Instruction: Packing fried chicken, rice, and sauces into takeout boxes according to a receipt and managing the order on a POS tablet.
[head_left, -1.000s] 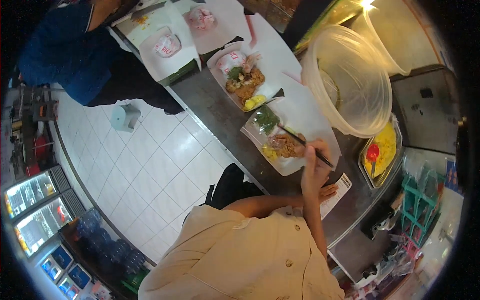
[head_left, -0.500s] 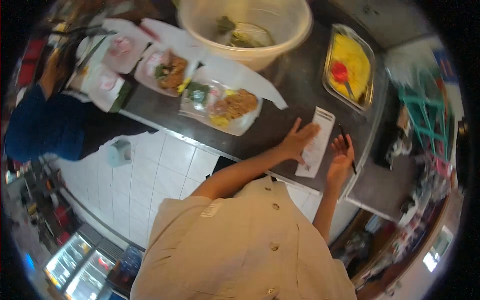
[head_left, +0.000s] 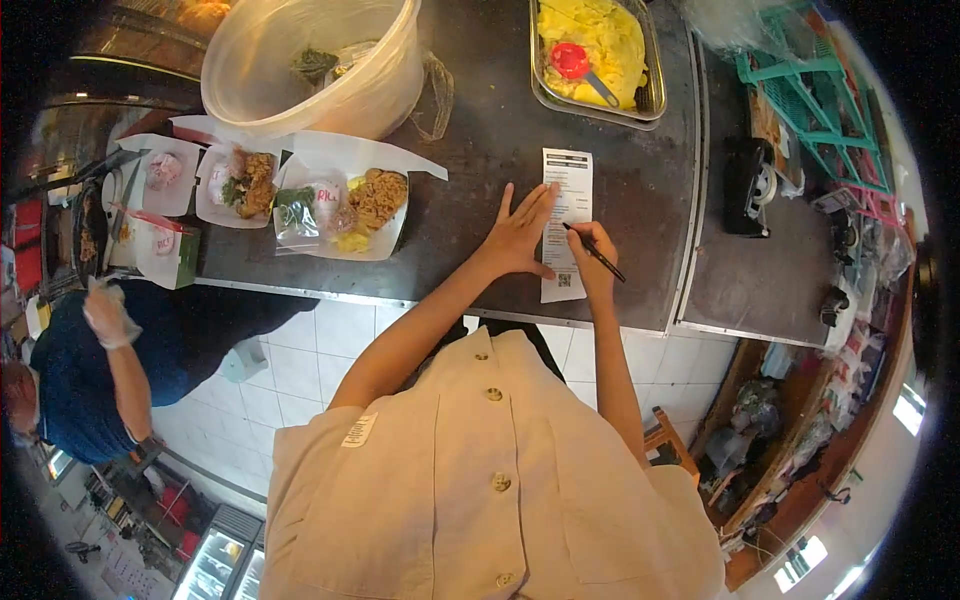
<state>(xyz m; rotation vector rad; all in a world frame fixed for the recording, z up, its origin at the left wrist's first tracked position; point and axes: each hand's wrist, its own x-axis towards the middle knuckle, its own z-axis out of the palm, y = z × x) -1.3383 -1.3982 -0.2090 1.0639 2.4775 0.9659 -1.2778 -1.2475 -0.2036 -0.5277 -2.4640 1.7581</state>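
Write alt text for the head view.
The left hand presses a paper slip flat on a dark counter while the right hand writes on it with a pen. Food trays and a large plastic tub sit beyond.

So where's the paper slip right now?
In the head view, the paper slip lies on the dark counter, pinned by the left hand, with the right hand holding a pen on it.

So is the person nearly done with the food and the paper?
Looks partly done. Three open paper trays already hold food beside the big plastic bowl. In hand now: the left hand presses flat on the paper slip while the right hand holds a pen tip to it. The trays are not closed yet.
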